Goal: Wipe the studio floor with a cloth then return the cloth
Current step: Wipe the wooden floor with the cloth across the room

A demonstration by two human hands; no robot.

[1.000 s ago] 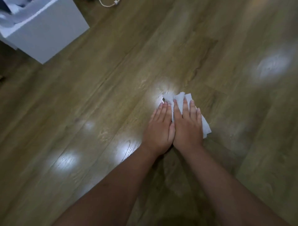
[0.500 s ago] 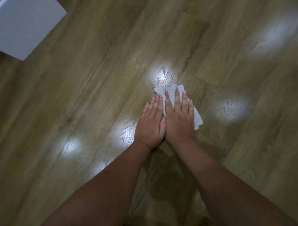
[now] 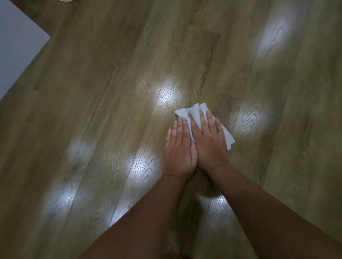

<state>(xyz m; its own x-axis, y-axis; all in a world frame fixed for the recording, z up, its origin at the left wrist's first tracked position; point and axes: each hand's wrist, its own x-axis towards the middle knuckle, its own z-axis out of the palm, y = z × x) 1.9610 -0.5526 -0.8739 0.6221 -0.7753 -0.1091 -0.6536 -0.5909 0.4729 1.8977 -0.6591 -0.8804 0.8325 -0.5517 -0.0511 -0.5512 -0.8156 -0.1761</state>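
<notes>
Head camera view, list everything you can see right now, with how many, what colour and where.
cloth: one, white, flat on the floor right of centre, under the hands
floor: one, brown wood-grain planks with bright light reflections, fills the view
box: one, white, upper left corner, cut off by the frame
cable: one, pale, top edge, barely visible
left hand: one, fingers straight, flat beside the right hand, touching the cloth's left edge
right hand: one, fingers straight, pressing on the cloth

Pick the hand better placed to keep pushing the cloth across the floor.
Right, probably. The right hand lies flat on the white cloth, fingers straight across most of it. The left hand rests beside it, mostly on the wooden floor, at the cloth's edge.
</notes>
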